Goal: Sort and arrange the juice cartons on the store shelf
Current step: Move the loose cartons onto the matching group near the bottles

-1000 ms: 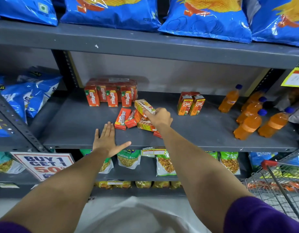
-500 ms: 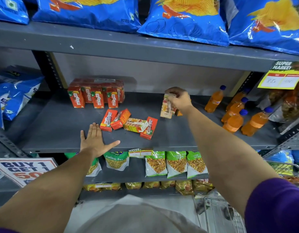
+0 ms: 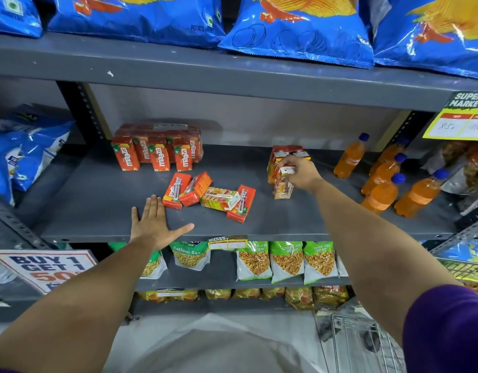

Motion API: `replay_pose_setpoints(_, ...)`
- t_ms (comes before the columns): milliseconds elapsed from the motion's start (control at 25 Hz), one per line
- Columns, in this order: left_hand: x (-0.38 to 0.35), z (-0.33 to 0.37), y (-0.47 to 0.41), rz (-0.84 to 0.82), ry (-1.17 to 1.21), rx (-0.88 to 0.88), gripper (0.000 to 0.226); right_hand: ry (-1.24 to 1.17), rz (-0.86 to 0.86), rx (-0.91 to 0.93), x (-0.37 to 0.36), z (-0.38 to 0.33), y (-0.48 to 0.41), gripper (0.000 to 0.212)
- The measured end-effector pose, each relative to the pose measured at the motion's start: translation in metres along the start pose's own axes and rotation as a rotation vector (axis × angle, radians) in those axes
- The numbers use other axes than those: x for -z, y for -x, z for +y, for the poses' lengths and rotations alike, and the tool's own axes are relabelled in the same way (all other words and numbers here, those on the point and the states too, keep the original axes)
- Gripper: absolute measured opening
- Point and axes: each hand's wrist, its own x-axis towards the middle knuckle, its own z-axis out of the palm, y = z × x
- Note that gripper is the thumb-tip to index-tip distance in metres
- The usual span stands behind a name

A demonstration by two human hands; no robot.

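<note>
On the grey middle shelf (image 3: 97, 211), my right hand (image 3: 299, 173) grips the top of an upright yellow-orange juice carton (image 3: 282, 185), which stands just in front of a small group of similar Real cartons (image 3: 276, 157). Several loose cartons lie toppled in the shelf's middle: three red ones (image 3: 176, 189) (image 3: 196, 188) (image 3: 241, 203) and a yellow one (image 3: 220, 199). A neat block of upright red Maaza cartons (image 3: 157, 152) stands at the back left. My left hand (image 3: 154, 224) rests flat, fingers spread, on the shelf's front edge beside the toppled pile.
Orange drink bottles (image 3: 380, 181) crowd the shelf's right end. Blue crisp bags (image 3: 294, 25) fill the shelf above, snack pouches (image 3: 286, 261) the shelf below. A wire trolley (image 3: 367, 343) stands at the lower right, a promotion sign (image 3: 44, 267) at the lower left.
My right hand lifted a yellow-orange carton from the toppled pile, carried it right and set it upright in front of the Real cartons. The left hand stayed flat on the shelf.
</note>
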Motion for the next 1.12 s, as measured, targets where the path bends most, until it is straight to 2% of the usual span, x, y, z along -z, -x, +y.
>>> replay_pose_setpoints(240, -0.002, 0.000, 0.000, 0.018, -0.003, 0.003, 0.128, 0.249, -0.163, 0.107, 0.014, 0.009, -0.010, 0.049)
replay_pose_setpoints(480, -0.002, 0.001, 0.000, 0.021, 0.001, 0.007, 0.128, 0.376, -0.119, 0.075, 0.006, 0.007, -0.017, 0.057)
replay_pose_setpoints(640, 0.000, 0.001, -0.001, 0.006, -0.006, 0.014, 0.128, 0.290, -0.102, -0.003, -0.006, 0.007, -0.013, 0.069)
replay_pose_setpoints(840, 0.000, 0.001, -0.001, -0.001, -0.005, 0.012, 0.129, 0.228, -0.032, -0.009, -0.006, 0.010, -0.009, 0.058)
replay_pose_setpoints(1120, 0.001, 0.001, -0.002, -0.020, 0.003, 0.012, 0.131, -0.106, 0.281, -0.288, -0.039, -0.003, -0.001, 0.059)
